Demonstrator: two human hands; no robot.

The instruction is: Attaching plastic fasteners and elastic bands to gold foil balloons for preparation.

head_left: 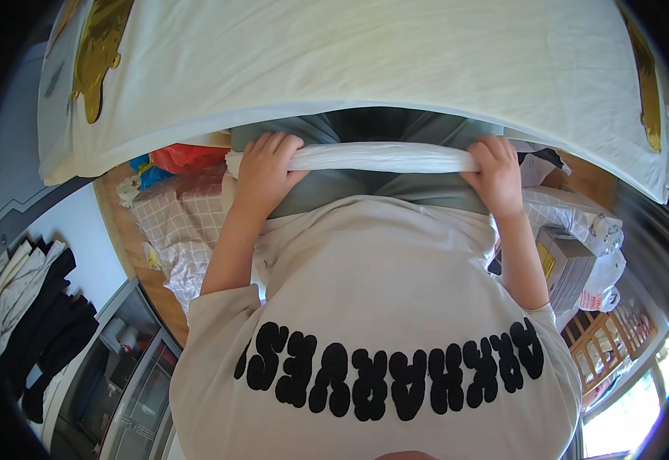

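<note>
A long white rolled strip point(384, 156) of thin, creased material is stretched almost level above my grey-green trousers point(426, 186); I cannot tell if it is cloth or plastic. My left hand point(268, 172) is closed around its left end, and a short crumpled bit pokes out past that hand. At the other end, my right hand point(497, 170) grips it with the fingers wrapped over and the thumb underneath. Both hands are just short of the near edge of a table with a cream tablecloth point(365, 61).
Gold drip-shaped decorations point(101, 57) mark the cloth's sides. A checked cover point(185, 211) lies around my seat, with red point(189, 159) and blue bags at left. Boxes point(564, 264) and a wooden rack point(610, 341) stand at right. Dark clothes point(47, 330) hang beside a glass-fronted cabinet point(139, 399).
</note>
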